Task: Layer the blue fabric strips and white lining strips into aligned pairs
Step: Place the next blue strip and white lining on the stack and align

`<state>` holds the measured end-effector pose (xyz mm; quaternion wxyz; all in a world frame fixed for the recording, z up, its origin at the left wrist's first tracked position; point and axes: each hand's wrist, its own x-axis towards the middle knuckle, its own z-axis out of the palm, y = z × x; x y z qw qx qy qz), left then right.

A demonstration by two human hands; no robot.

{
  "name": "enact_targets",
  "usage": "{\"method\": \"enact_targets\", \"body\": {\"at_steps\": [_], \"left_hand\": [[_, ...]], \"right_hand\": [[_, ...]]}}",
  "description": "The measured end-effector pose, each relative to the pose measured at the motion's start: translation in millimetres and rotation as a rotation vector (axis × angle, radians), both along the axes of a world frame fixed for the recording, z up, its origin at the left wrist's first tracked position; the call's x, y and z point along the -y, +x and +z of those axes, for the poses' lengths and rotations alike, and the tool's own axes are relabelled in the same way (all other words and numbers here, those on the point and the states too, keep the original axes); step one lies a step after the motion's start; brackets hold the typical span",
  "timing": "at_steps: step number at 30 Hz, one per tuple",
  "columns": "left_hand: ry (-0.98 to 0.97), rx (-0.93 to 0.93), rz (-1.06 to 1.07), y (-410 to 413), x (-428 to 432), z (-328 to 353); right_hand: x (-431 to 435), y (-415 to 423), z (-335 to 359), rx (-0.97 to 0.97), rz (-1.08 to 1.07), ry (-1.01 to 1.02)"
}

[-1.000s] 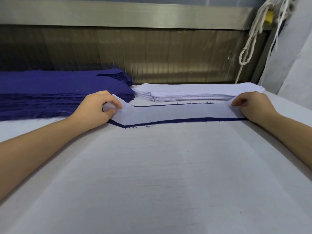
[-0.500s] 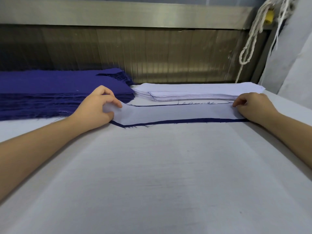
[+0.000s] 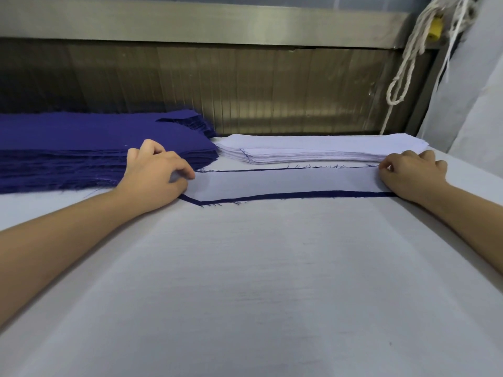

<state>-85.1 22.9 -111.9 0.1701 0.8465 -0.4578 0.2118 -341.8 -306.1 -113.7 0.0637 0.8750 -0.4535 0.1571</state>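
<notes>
A white lining strip lies flat on a blue fabric strip, whose dark edge shows along the near side and as a thin line at the far side. My left hand pinches the lining's left end with curled fingers. My right hand pinches its right end the same way. A thick stack of blue fabric strips sits at the far left. A lower stack of white lining strips sits behind the pair, to the right.
The work surface is a wide white cloth-covered table. A ribbed metal panel rises right behind the stacks. White cords hang at the far right beside grey fabric.
The lining's lifted ends have been lowered flat onto the blue strip. Both hands have settled down at the strip's ends.
</notes>
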Motion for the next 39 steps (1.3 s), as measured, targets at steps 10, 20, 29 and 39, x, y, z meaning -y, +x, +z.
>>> {"method": "enact_targets", "body": {"at_steps": [10,20,29,39], "left_hand": [[-0.015,0.139,-0.046,0,11,4],[-0.002,0.107,-0.037,-5,88,19],[-0.107,-0.094,0.0,2,123,10],[-0.19,-0.035,0.006,3,118,5]], "right_hand": [[-6,4,3,0.071,0.098,-0.113],[-42,90,24,0.102,0.511,-0.069],[-59,144,21,-0.011,0.63,-0.146],[-54,151,17,0.034,0.584,-0.222]]}}
